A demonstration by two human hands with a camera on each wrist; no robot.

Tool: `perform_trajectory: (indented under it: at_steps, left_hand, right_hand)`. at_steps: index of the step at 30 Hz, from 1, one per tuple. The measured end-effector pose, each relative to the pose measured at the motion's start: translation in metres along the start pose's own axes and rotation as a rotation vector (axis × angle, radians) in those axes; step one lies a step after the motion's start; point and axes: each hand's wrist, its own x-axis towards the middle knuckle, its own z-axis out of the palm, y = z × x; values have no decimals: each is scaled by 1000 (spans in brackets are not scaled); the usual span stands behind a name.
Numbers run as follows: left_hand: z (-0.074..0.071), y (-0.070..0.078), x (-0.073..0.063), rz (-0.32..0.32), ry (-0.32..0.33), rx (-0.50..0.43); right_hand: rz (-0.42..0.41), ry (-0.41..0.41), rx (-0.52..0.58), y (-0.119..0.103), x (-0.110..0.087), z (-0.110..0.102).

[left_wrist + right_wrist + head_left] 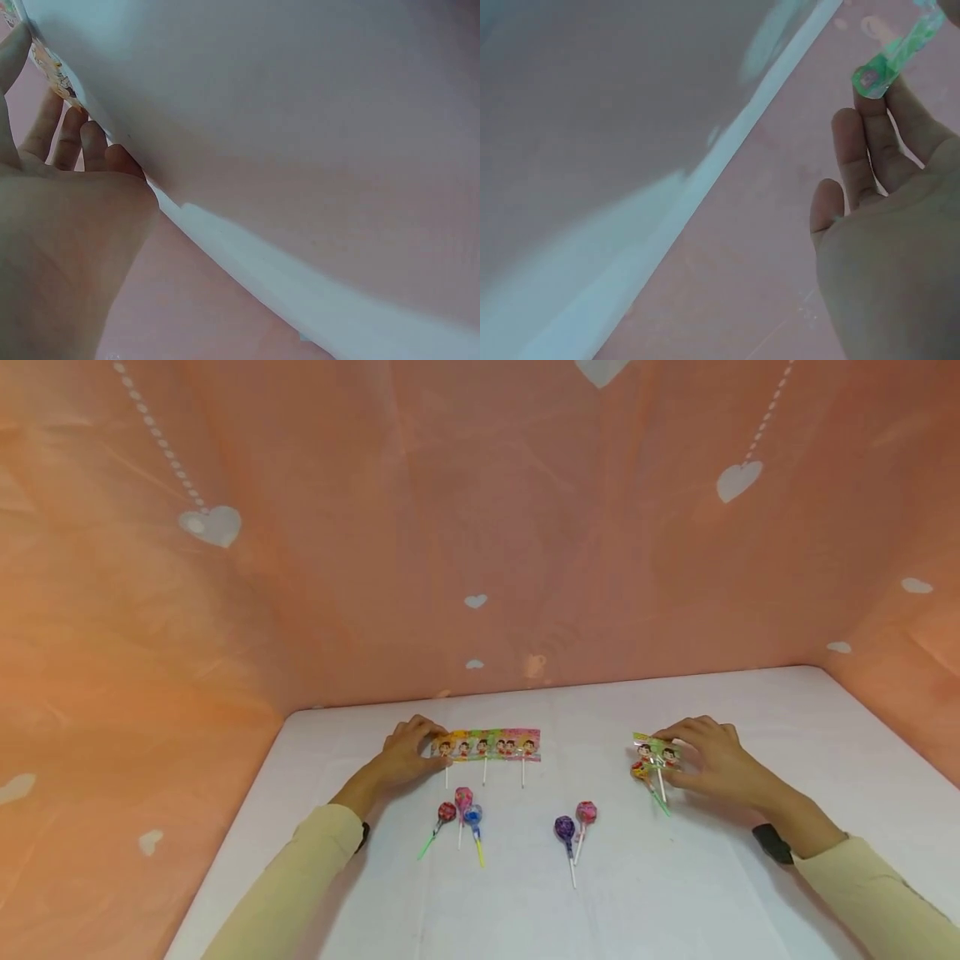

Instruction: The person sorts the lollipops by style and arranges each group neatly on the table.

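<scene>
My left hand is at the left end of a row of flat-wrapped lollipops. Thumb and forefinger pinch the edges of the orange-wrapped lollipop there; its wrapper shows past the fingers in the left wrist view. On the right, my right hand grips a green-wrapped flat lollipop between thumb and fingers, its white stick pointing down. The green wrapper shows at the fingertips in the right wrist view. A red-and-yellow ball lollipop with a green stick lies just left of it, partly overlapped.
Nearer the front of the white table lie a red ball lollipop, a pink one and a blue one. Further right are a purple ball lollipop and another pink one. An orange-pink cloth with hearts stands behind.
</scene>
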Motion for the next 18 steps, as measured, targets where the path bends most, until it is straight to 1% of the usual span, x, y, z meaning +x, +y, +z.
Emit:
perform_trajectory:
  at_steps: [8,13,18]
  left_hand:
    - [-1,0,0,-21,-2,-7]
    - [1,1,-1,-28,6,-17]
    - [0,0,-1,-16,5,6]
  right_hand:
    - [19,-36,8,-9,10,7]
    - [0,-30,-9,-13,14,12]
    - [-17,-20,-30,-18,17,19]
